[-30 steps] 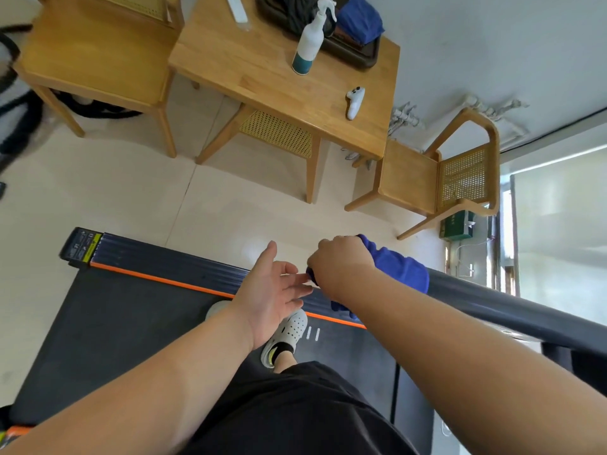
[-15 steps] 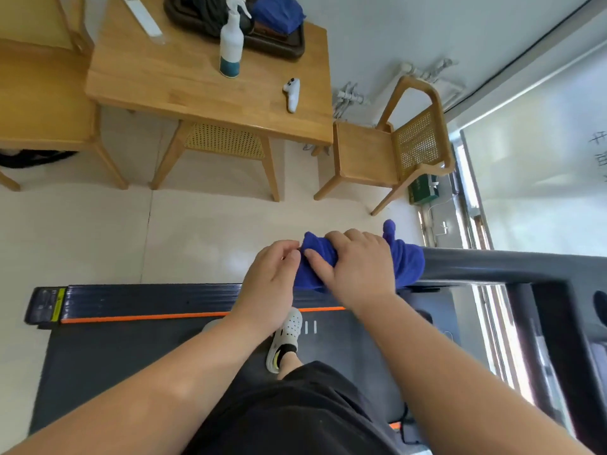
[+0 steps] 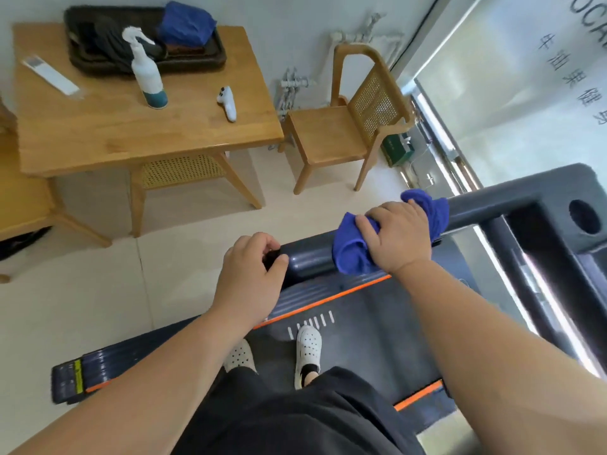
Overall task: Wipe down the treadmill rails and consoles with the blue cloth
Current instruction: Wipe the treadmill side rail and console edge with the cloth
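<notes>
Blue bunched cloth (image 3: 353,249) around rounded rail (image 3: 312,261)

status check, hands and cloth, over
Right hand clamps blue cloth on handrail. Left hand grips rail end. Nothing blocking rail ahead.

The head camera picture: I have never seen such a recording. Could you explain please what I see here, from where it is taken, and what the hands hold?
There is no robot. A person wears a camera on the head, so you look down along their two arms. They stand on a treadmill belt; white shoes show below. The right hand presses a blue cloth around the dark treadmill rail, to wipe it. The left hand closes on the near end of the same rail. Beyond, a wooden table carries a spray bottle, a white controller, a flat white remote-like object and a dark tray with another blue cloth in it. A wooden chair stands beside the table.
</notes>
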